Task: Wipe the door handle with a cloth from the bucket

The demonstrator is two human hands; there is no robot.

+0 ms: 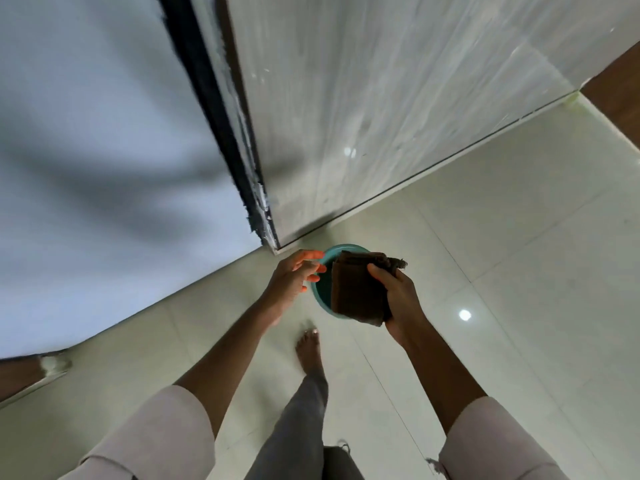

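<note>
A teal bucket (319, 296) stands on the tiled floor at the foot of the wall corner. Over it my right hand (398, 299) grips a folded dark brown cloth (360, 289), thumb on its top face. To the cloth's left, my left hand (294, 277) hovers above the bucket's left rim with fingers spread and nothing in it. The cloth hides most of the bucket's inside. No door handle shows in the head view.
A pale door or panel (104, 150) with a dark edge strip (221, 133) fills the left. A grey marbled wall (398, 98) runs off to the right. My bare foot (308, 351) is on the glossy floor tiles (519, 254) just behind the bucket.
</note>
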